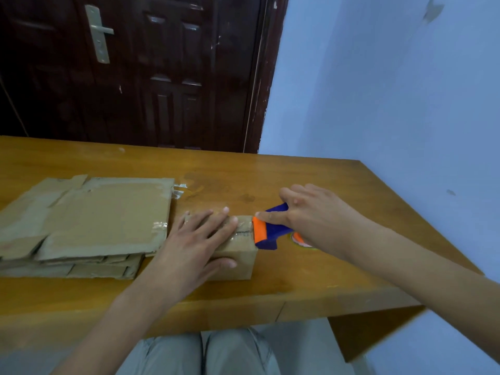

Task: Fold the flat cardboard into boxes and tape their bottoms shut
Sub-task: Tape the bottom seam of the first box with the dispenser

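Observation:
A small folded cardboard box (241, 257) sits on the wooden table (297, 282) near its front edge. My left hand (194, 239) lies flat on the box's top, fingers straight across the taped seam, thumb against the front wall. My right hand (311, 209) grips a blue and orange tape dispenser (267, 230), index finger stretched along it, with its orange end at the box's right top edge. A stack of flat cardboard (89, 223) lies to the left of the box.
The table's right edge runs close to a pale blue wall (392, 90). A dark wooden door (135, 71) stands behind the table. My knees in grey trousers (205, 353) show below the front edge.

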